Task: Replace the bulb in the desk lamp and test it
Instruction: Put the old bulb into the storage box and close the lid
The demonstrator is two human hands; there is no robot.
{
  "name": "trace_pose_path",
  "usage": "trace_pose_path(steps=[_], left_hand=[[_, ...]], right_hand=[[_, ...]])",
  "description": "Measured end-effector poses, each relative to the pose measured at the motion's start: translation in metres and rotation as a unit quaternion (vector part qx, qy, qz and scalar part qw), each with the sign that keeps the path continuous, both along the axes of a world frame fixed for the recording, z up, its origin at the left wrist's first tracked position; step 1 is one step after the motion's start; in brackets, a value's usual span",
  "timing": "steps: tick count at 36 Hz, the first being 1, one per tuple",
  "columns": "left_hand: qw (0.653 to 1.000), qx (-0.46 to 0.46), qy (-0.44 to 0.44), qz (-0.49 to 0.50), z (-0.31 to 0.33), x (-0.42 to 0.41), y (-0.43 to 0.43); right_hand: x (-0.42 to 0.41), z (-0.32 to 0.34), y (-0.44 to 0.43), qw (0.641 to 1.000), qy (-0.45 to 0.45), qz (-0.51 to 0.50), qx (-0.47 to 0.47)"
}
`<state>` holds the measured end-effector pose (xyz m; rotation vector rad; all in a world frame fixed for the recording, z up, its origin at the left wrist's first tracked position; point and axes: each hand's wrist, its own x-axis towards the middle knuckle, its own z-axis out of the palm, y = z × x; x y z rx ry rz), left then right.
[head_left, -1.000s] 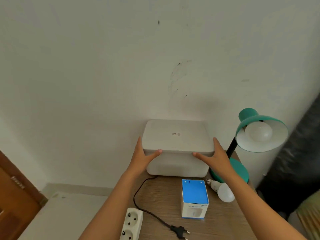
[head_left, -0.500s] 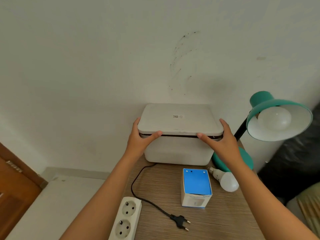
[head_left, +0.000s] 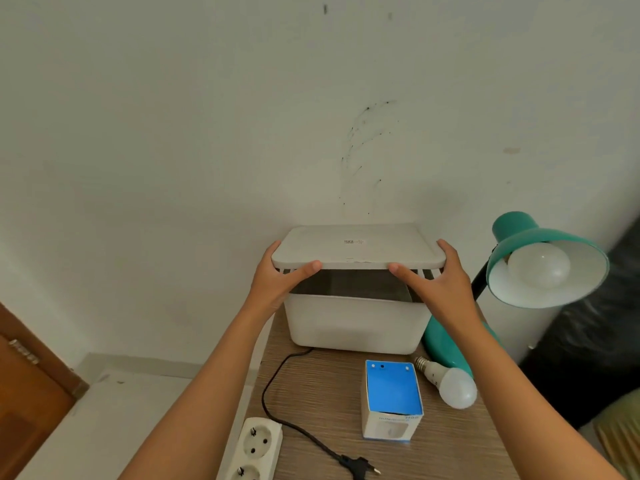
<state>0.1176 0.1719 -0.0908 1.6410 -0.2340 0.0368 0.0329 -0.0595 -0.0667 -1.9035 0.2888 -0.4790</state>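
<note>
Lamp waits at right, plug loose on the table; both hands' fingers grip the bin lid raised, likely next setting it aside.

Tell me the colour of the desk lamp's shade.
Teal green outside, white inside; the head view shows the lamp shade best.

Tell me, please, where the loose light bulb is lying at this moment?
In the head view, the loose bulb lies on its side on the wooden desk, at the right, between the blue bulb box and the lamp's teal base.
</note>
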Motion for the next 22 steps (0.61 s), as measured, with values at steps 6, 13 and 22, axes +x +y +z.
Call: trace_pose_path(steps=[6, 13, 22], left_hand=[[1.000, -0.012, -0.028, -0.003, 0.028, -0.010, 0.011], [0.998, -0.002, -0.052, -0.021, 0.057, -0.048, 0.034], [0.998, 0.012, -0.060, -0.023, 0.054, -0.145, 0.047]], right_hand=[[-0.007, 0.019, 0.011, 0.999, -0.032, 0.012, 0.018], [-0.043, 0.040, 0.028, 0.998, -0.060, 0.024, 0.026], [-0.143, 0.042, 0.039, 0.996, -0.081, 0.034, -0.005]])
